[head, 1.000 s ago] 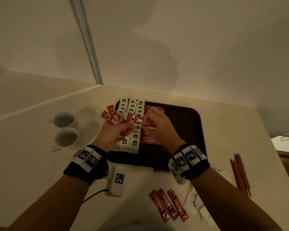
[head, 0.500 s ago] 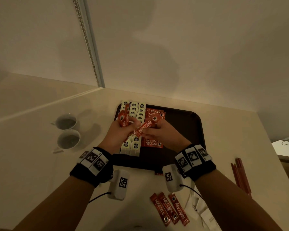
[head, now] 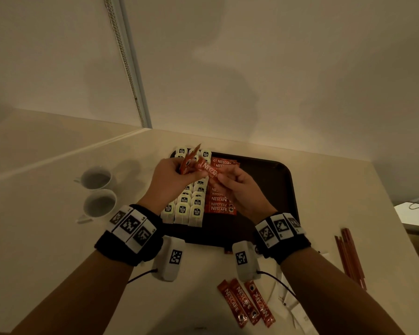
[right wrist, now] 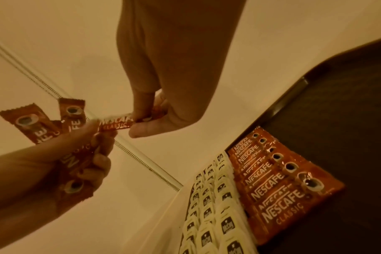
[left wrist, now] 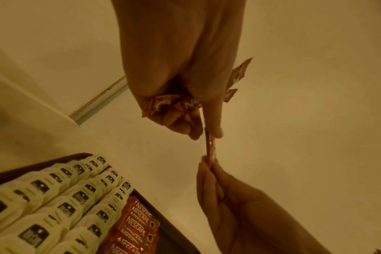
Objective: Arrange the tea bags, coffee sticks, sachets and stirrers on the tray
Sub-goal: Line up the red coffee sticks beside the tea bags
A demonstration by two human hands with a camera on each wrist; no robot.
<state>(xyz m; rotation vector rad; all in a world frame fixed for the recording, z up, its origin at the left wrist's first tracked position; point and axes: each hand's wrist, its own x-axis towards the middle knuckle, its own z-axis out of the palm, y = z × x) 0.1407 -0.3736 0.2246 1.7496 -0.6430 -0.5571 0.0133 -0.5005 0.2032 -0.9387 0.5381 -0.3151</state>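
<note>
Both hands have lifted slightly since a second ago, and the stick between them now runs diagonally. Left hand [head: 172, 180] grips a fanned bunch of coffee sticks [right wrist: 31, 123], red wrappers with white NESCAFE lettering and a cup picture at one end. Right hand [head: 240, 189] pinches the far end of one stick [head: 209, 171] from that bunch between thumb and fingers; its other end sits at the left fingers. All held above the tray [head: 276, 189], over its left part.

On the tray: tea bags [head: 189, 206] in three overlapping pale rows along the left edge, a column of laid coffee sticks [head: 219, 206] touching them on the right. Right half of the tray is bare dark surface up to its raised rim.

On the counter [head: 58, 238]: three loose sticks [head: 246, 303] near the front edge, white sachets [head: 298, 310] beside them, stirrers [head: 348, 257] right of the tray, two cups [head: 97, 189] to the left.
</note>
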